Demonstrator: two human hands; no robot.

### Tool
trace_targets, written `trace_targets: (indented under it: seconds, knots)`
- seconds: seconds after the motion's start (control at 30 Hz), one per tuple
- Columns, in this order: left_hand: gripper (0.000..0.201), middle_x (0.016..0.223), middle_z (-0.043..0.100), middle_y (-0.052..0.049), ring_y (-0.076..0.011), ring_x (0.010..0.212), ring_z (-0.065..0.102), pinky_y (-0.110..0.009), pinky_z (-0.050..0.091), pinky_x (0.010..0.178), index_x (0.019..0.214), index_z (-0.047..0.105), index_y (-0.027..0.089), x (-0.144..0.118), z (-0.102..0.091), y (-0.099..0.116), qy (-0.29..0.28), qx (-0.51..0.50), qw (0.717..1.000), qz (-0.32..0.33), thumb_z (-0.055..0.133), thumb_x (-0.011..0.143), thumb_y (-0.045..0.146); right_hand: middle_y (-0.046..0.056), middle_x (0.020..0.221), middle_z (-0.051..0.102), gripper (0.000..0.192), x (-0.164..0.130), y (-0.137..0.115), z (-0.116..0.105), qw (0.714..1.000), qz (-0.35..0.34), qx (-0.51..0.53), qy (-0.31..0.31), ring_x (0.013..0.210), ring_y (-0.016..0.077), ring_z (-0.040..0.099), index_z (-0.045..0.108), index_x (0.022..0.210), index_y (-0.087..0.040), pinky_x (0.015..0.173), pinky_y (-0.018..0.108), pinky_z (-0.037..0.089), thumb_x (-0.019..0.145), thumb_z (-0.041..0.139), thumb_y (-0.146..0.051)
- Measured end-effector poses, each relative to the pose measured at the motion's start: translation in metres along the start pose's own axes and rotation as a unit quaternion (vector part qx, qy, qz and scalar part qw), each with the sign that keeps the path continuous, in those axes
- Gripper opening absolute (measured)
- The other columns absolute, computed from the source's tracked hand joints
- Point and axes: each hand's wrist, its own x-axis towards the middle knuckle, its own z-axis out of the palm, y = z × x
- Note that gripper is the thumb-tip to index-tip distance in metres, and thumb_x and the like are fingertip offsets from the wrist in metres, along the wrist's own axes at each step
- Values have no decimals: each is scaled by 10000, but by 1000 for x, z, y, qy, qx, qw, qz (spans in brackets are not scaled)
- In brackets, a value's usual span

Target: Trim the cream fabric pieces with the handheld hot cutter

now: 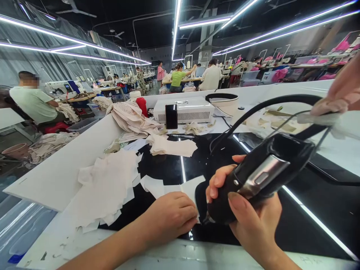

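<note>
My right hand (247,210) grips a black hand-held tool with a silver band (261,176), its tip pointing down at a small white fabric piece (168,185) on the glossy black work surface (309,225). A black cable (253,108) runs up from the tool. Fingers curled, my left hand (168,217) presses down on the near edge of that fabric piece, just left of the tool tip. A pile of cut cream fabric pieces (104,187) lies to the left of my left hand.
A white box-shaped machine (185,109) with a black phone (171,116) leaning on it stands at the back, next to heaps of beige fabric (132,120). Another person's hand (343,90) holds cloth at the upper right. Workers sit at sewing tables behind.
</note>
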Motion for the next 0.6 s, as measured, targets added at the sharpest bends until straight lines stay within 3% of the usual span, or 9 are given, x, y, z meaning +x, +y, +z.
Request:
trace_targets:
  seconds: [0.23, 0.37, 0.6]
  knots:
    - [191, 1034, 796, -59, -192, 965, 753, -311, 605, 974, 1014, 709, 181, 0, 1, 3, 4, -21, 1000, -13, 591, 1160, 217, -15, 906, 731, 470, -1, 5, 2, 1000, -5, -2, 8, 613, 161, 698, 651, 1317, -323, 539, 291, 635, 940, 921, -396]
    - [186, 1042, 803, -68, -205, 983, 764, -322, 610, 983, 1019, 720, 186, 0, 0, 3, 1, -37, 999, -23, 591, 1150, 214, -14, 938, 731, 460, -3, 7, -4, 1000, 0, -11, -26, 611, 158, 687, 628, 1376, -351, 547, 305, 631, 986, 873, -354]
    - [206, 1142, 819, -60, -214, 1070, 772, -313, 607, 997, 1196, 728, 185, -5, -9, -2, 23, -119, 989, -81, 566, 1095, 107, -19, 916, 727, 452, -1, 5, -1, 1000, -1, -12, -19, 616, 151, 691, 647, 1343, -342, 549, 289, 622, 971, 896, -403]
